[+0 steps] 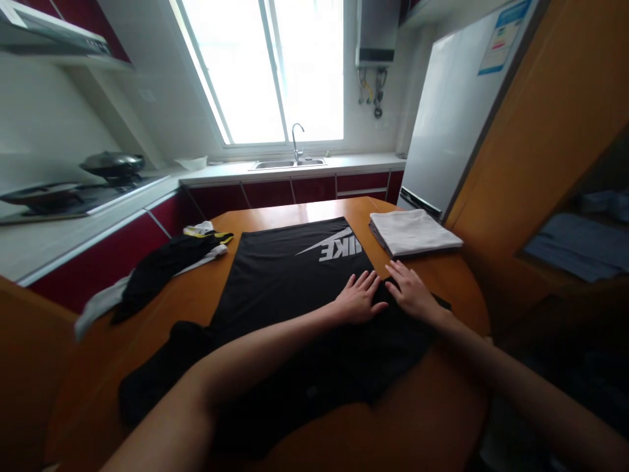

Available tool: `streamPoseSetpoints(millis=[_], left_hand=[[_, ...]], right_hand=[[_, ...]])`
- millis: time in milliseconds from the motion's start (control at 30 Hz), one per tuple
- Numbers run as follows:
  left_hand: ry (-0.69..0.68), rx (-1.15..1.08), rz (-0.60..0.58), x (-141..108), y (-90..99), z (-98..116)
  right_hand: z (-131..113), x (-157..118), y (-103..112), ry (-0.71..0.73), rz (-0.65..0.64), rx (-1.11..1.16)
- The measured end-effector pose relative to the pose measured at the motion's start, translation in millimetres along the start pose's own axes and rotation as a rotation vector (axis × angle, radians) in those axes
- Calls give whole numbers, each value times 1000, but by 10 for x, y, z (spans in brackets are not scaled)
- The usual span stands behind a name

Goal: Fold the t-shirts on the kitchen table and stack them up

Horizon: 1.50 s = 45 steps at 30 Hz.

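Note:
A black T-shirt (280, 275) with a white logo and lettering lies spread on the wooden table (462, 295), its hem toward the window and its neck end nearer me. My left hand (358, 298) rests flat on the shirt's right side, fingers stretched out. Close beside it, my right hand (411, 292) also lies with fingers extended, at the shirt's right edge near a sleeve. Neither hand grips anything. The left sleeve (167, 360) looks bunched, and my left forearm covers part of the shirt.
A folded stack of white and grey cloth (415, 233) sits at the table's back right. Loose black, white and yellow clothes (167, 262) lie at the left edge. Beyond are a sink (275, 164), a stove with pans (113, 165) and a fridge (452, 118).

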<state>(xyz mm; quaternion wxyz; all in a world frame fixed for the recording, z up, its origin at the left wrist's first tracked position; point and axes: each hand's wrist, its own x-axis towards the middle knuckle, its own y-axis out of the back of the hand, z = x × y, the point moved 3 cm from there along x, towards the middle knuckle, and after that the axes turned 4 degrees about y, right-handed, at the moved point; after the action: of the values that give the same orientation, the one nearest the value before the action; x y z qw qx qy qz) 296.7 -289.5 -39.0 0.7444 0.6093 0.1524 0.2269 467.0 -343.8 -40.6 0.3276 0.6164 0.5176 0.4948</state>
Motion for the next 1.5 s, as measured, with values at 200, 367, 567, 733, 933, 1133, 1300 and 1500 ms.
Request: streamPoseSetpoints(millis=[200,367,567,733,933,1133,1300,1500], left_hand=[[46,33,51,-82,-23,-11],[42,30,41,-62,-50,-39],[42,24,44,-47,-70,-55],[32,-5,47,-79,-2,-16],[-19,-15,39,-85,-2,-8],[-51,-6,158,-95,42,26],[-55,-15,100,-119,9,29],[-49,-44,85,-99,-15,1]], right_hand=[[238,-423,-75,-163,-82,-174],[229,-469,-126,-207,-57,-194],[115,-607,-112,-298,-31,-219],[70,-628,-78,-342,-54,-215],[123,-571,-6,-320,-58,-186],[109,-182,368,-231,187,-68],[65,-70,239,-82,306,86],[213,-169,176,-105,458,223]])
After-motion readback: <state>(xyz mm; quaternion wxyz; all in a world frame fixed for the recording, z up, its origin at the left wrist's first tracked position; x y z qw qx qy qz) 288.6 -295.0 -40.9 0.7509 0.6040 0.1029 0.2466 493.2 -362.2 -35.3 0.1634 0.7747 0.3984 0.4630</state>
